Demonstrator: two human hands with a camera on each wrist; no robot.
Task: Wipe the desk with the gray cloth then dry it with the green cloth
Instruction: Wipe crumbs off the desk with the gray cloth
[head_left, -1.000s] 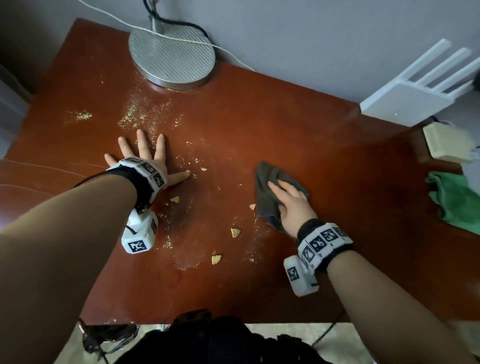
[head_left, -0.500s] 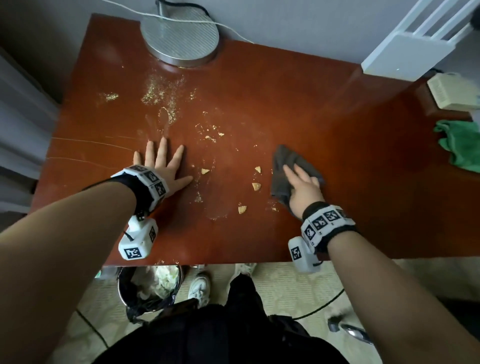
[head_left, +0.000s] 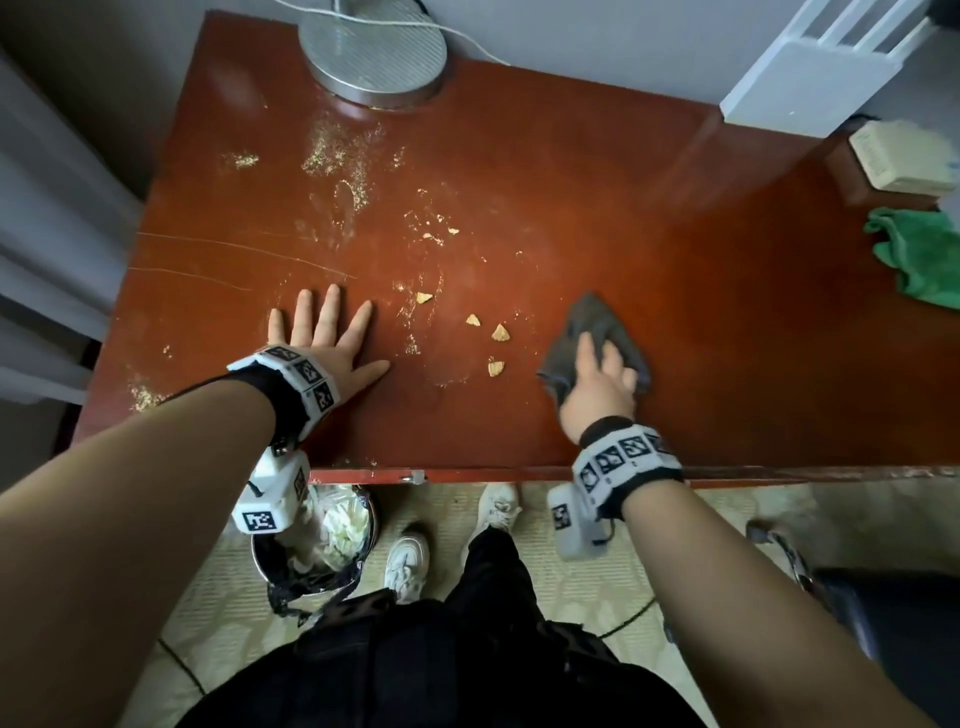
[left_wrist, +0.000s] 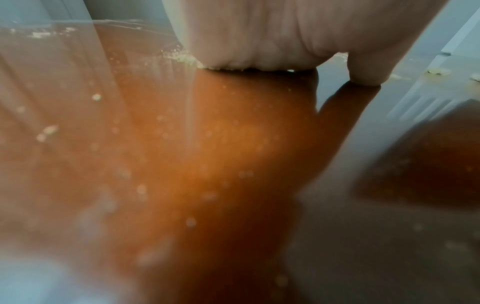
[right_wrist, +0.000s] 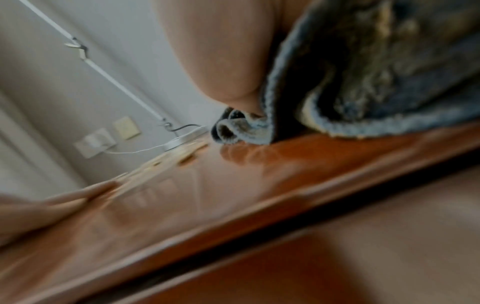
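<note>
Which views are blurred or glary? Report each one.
Head view: sharp, wide-angle bending at the edges, soft sheen on the desk. Left wrist view: out of focus, crumbs as pale blobs, left hand reflected in the glossy top. Right wrist view: motion-smeared; only the gray cloth edge reads clearly.

Your left hand (head_left: 324, 345) lies flat, palm down on the desk (head_left: 675, 249), with its fingers (head_left: 328, 306) straight and spread and the thumb angled out to your right. Your right hand (head_left: 597, 387) is palm down over the gray cloth (head_left: 597, 317), its fingers bent over the bunched fabric. Both forearms reach forward from the near edge, each with a marker-patterned band at the wrist.
</note>
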